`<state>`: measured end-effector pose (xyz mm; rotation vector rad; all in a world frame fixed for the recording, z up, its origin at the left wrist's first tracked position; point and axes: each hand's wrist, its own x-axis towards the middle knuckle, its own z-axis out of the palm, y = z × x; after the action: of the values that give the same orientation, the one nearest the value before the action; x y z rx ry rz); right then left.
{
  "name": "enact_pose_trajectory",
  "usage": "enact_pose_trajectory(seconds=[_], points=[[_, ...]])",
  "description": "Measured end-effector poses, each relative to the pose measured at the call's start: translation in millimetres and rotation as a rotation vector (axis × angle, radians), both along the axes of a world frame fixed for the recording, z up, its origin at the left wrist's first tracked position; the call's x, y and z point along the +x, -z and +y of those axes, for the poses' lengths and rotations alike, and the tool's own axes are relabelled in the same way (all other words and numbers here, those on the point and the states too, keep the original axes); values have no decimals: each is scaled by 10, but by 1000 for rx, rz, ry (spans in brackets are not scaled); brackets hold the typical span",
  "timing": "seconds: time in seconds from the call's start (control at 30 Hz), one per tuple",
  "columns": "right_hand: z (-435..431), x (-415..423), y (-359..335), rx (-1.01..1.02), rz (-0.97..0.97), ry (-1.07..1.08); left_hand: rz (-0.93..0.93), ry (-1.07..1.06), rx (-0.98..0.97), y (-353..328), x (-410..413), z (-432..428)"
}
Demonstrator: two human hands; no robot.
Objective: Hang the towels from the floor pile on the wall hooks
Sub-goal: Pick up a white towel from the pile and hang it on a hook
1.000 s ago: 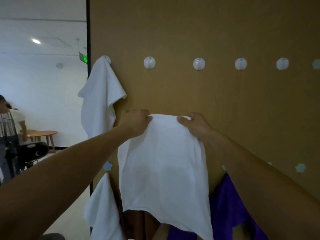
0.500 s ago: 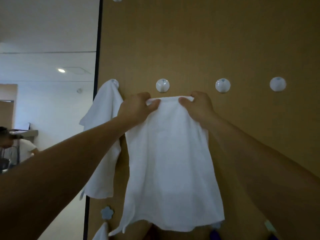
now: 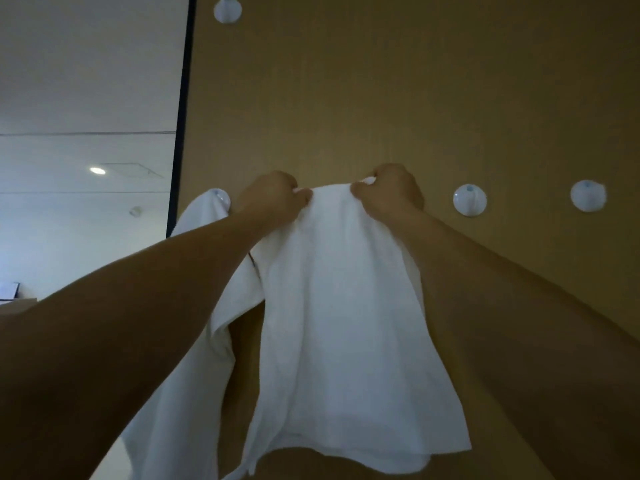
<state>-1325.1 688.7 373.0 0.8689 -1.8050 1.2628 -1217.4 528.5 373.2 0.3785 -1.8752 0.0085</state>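
A white towel (image 3: 346, 306) hangs from both my hands against the brown wall panel (image 3: 381, 98). My left hand (image 3: 273, 199) pinches its top edge on the left, and my right hand (image 3: 391, 192) pinches the top edge on the right. The top edge lies at the height of the hook row, and the hook behind it is hidden by the cloth and my hands. Another white towel (image 3: 204, 271) hangs on the leftmost hook (image 3: 218, 195), partly behind my left forearm.
Two bare white round hooks (image 3: 470, 199) (image 3: 588, 195) sit to the right on the same row. One more hook (image 3: 227, 10) is higher up. The panel's black edge (image 3: 181, 116) borders a white room on the left.
Both hands have raised the towel's top edge up to the hook row, covering the second hook. The view has tilted upward, so the lower hooks and the purple towel have left the frame.
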Motion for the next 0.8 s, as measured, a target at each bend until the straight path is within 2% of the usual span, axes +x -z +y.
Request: enact_pose_trajectory(seconds=[0.1, 0.17, 0.2, 0.27, 0.33, 0.37, 0.4, 0.43, 0.47, 0.53, 0.57, 0.63, 0.7, 0.73, 0.8], points=[[-53, -19, 101, 1, -49, 47, -22, 59, 97, 101, 8, -66], [-57, -18, 102, -10, -88, 28, -60, 119, 229, 160, -9, 50], [-41, -17, 102, -1, -126, -13, 17, 125, 344, 226, -49, 189], [11, -6, 133, 21, -235, -140, 368, 76, 535, 498, -171, 591], [45, 39, 219, 57, -346, -213, 496, 251, 468, 685, -244, 891], [40, 55, 257, 85, -371, -201, 476, 304, 434, 704, -260, 896], [27, 72, 284, 125, -361, -161, 387, 342, 489, 777, -212, 867], [3, 83, 306, 167, -311, -88, 330, 231, 539, 743, -145, 782], [-23, 88, 324, 194, -222, 18, 285, 27, 444, 610, -142, 683], [-48, 92, 369, 152, 52, 247, -76, 21, 255, 310, -18, 434], [-46, 98, 400, 114, 187, 290, -130, -13, 118, 245, 37, 366], [-46, 109, 446, 89, 342, 184, -23, 49, -102, 237, 42, 356], [-66, 147, 483, 103, 291, -72, 5, 203, -178, 289, -23, 420], [-73, 165, 504, 122, 241, -159, 1, 258, -177, 344, -62, 450], [-66, 185, 502, 159, 182, -222, 0, 359, -30, 320, -43, 475]])
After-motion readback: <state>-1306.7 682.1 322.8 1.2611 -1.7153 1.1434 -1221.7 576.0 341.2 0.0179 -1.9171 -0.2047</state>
